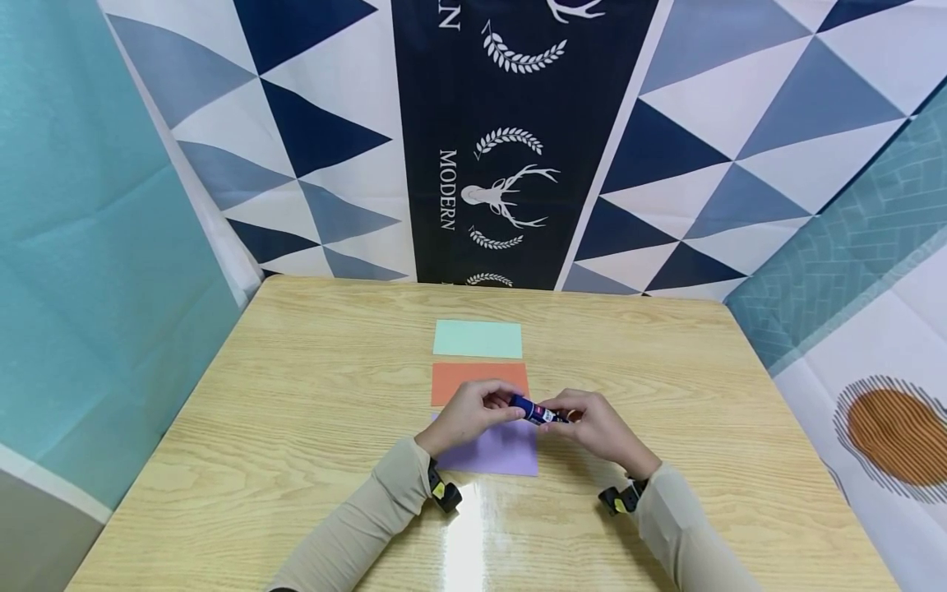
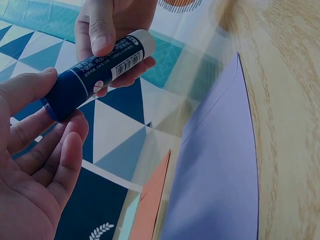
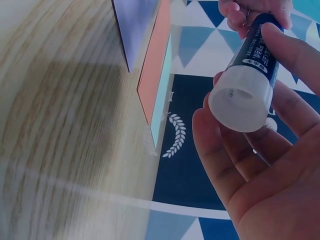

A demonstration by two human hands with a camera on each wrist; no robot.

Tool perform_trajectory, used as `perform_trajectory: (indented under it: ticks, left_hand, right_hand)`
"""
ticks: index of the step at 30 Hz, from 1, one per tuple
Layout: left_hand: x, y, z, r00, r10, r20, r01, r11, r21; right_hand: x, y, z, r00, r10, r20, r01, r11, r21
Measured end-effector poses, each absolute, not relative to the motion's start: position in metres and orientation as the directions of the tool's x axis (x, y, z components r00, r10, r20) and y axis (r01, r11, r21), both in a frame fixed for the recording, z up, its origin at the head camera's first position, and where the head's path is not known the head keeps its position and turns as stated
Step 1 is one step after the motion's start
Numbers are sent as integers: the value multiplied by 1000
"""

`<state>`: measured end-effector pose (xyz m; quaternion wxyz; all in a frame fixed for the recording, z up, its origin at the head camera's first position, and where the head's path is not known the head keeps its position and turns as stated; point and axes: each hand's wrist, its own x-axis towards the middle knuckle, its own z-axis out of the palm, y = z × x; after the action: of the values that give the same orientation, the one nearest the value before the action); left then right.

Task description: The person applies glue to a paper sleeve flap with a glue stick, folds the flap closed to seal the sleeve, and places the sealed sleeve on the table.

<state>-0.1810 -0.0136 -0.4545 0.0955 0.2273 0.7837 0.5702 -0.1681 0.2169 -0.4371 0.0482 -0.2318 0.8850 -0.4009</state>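
Note:
A dark blue glue stick with a white base is held above the table between both hands. My left hand pinches its blue cap end between thumb and fingers. The right hand grips the body near the white base. In the left wrist view the glue stick shows a barcode and small print, and the cap sits on the body. The right wrist view looks into the hollow white base. Beneath the hands lies a purple envelope, partly covered by the left hand.
Beyond the purple envelope lie an orange envelope and a mint green one, lined up in a column on the wooden table. Patterned cloth hangs behind the far edge. More cloth hangs at both sides.

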Motion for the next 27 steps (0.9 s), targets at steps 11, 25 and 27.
perform_trajectory:
  ticks: [11, 25, 27]
  left_hand:
    - [-186, -13, -451, -878, 458, 141, 267, 224, 937]
    - [-188, -20, -446, -885, 444, 141, 276, 257, 926]
    - [-188, -21, -445, -886, 444, 137, 273, 258, 927]
  right_hand:
    - [-171, 220, -437, -899, -411, 148, -383, 579, -720]
    - [-175, 228, -435, -919, -369, 138, -350, 603, -717]
    - [-176, 229, -435, -923, -363, 132, -342, 610, -715]
